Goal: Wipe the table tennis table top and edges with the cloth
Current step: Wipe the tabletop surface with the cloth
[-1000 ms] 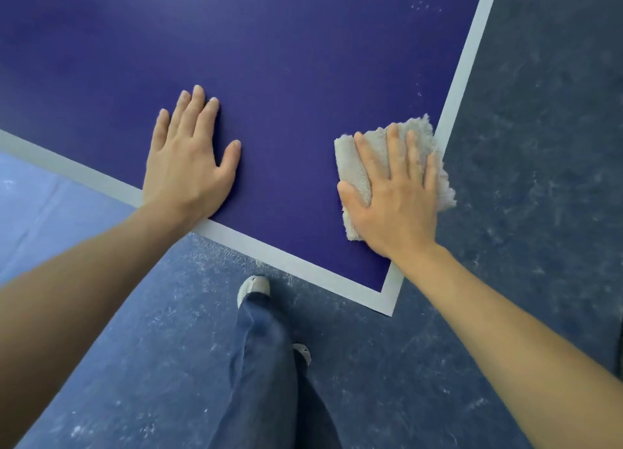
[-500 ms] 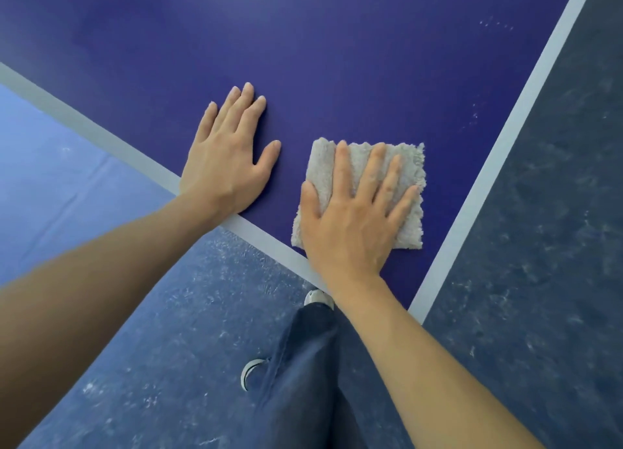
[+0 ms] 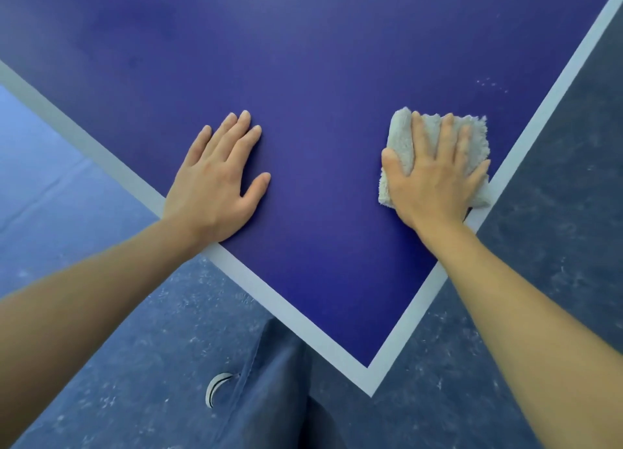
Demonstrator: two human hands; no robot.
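Pale blue flooring (image 3: 50,179) fills the far left, below the near-left edge of the table. The left hand (image 3: 215,182) lies flat just inside that edge. Its fingers are straight and close together, the thumb is splayed, and the heel of the palm sits over the white painted border stripe (image 3: 101,155). It holds nothing. It looks like a brace, taking the person's weight so the other arm is free to work.

The deep blue, matte table tennis table top (image 3: 320,77) runs down between the hands to a corner near the person's blue denim trouser leg (image 3: 269,398) and white shoe (image 3: 217,388).

Further right, the folded, off-white terry cloth (image 3: 401,138) lies on the blue surface. Its lower right corner touches the right-hand border stripe (image 3: 539,118). The right hand (image 3: 435,182) presses it down with an open palm and fanned, straight fingers, the thumb against its bunched left edge. That is pressing, not pinching. A flat hand spreads pressure across the whole pad, which suits wiping.

A few pale specks (image 3: 490,84) sit beyond the cloth near that stripe, so this strip probably still needs a pass. The scuffed grey-blue floor (image 3: 556,212) lies beyond the edge.
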